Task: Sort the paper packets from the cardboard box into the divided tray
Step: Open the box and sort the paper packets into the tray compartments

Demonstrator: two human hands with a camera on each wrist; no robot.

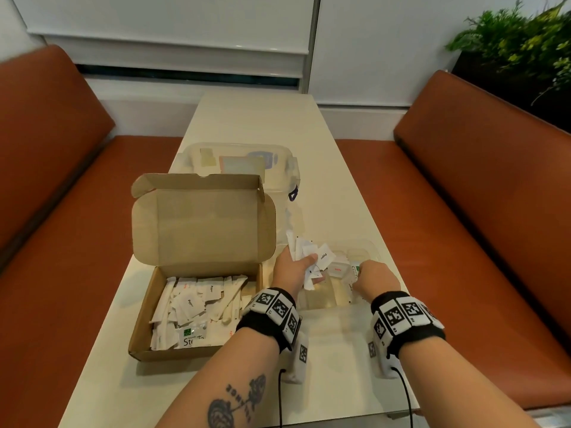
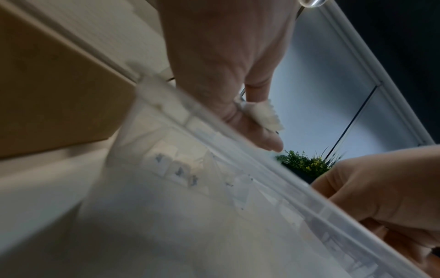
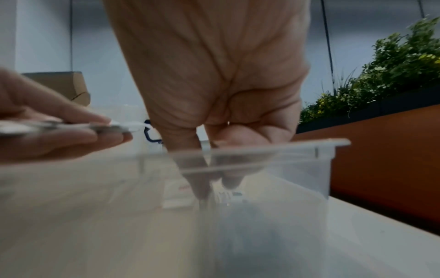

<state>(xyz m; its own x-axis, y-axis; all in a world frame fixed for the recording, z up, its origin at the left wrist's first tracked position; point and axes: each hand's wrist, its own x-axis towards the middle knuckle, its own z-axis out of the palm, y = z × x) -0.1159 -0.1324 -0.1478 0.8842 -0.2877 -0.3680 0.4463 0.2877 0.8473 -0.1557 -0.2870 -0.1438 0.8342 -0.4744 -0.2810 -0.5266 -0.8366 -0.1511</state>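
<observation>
An open cardboard box (image 1: 197,307) at the left of the table holds a heap of white paper packets (image 1: 191,304). To its right stands the clear divided tray (image 1: 324,304), with a few packets lying in its compartments. Over the tray's left side, my left hand (image 1: 312,268) grips a fanned bunch of white packets (image 1: 321,257); the left wrist view shows the bunch (image 2: 266,116) pinched under the thumb. My right hand (image 1: 358,278) reaches down into a right compartment. Seen from the right wrist, its fingertips (image 3: 202,188) pinch a packet (image 3: 228,195) behind the blurred tray wall (image 3: 285,148).
A clear lidded tub (image 1: 241,159) stands behind the box's raised lid (image 1: 204,217). The narrow white table (image 1: 327,375) runs between two orange benches (image 1: 55,230) (image 1: 482,211). A green plant (image 1: 525,41) sits at the far right.
</observation>
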